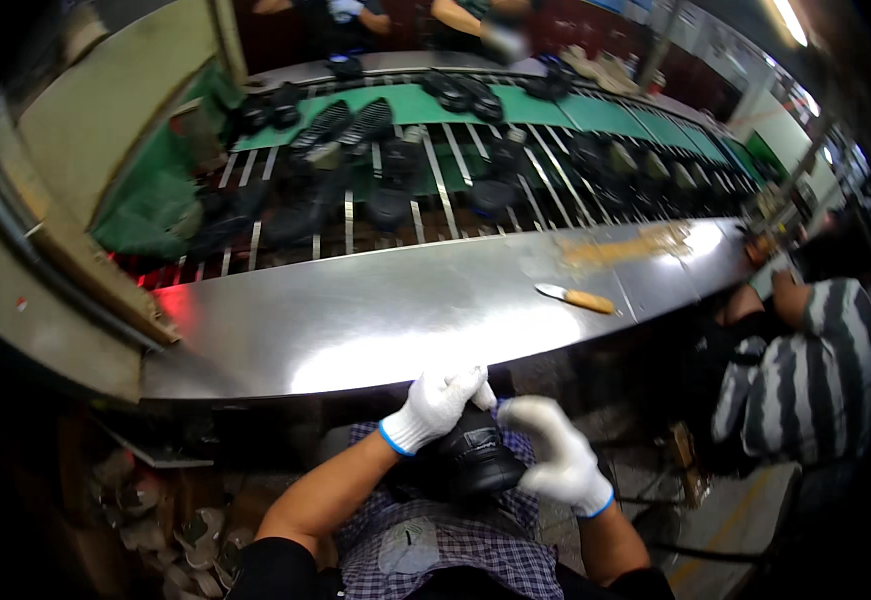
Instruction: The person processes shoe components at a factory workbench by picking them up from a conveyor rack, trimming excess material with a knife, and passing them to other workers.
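Observation:
A black shoe lies over my lap, its rounded end toward me. My left hand, in a white knit glove with a blue cuff, is closed on the shoe's far end. My right hand, gloved the same way, is at the shoe's right side. Its fingers are bent and stand apart from the thumb, slightly blurred; I see nothing held in them. Ahead on the metal ledge lies a knife with a yellowish handle and a short pale blade, out of reach of both hands' present grip.
Beyond the metal ledge, a slatted conveyor carries several black shoes and green boards. A co-worker in a striped top sits at the right. Pale shoes are piled low at the left. Other people's hands show at the far side.

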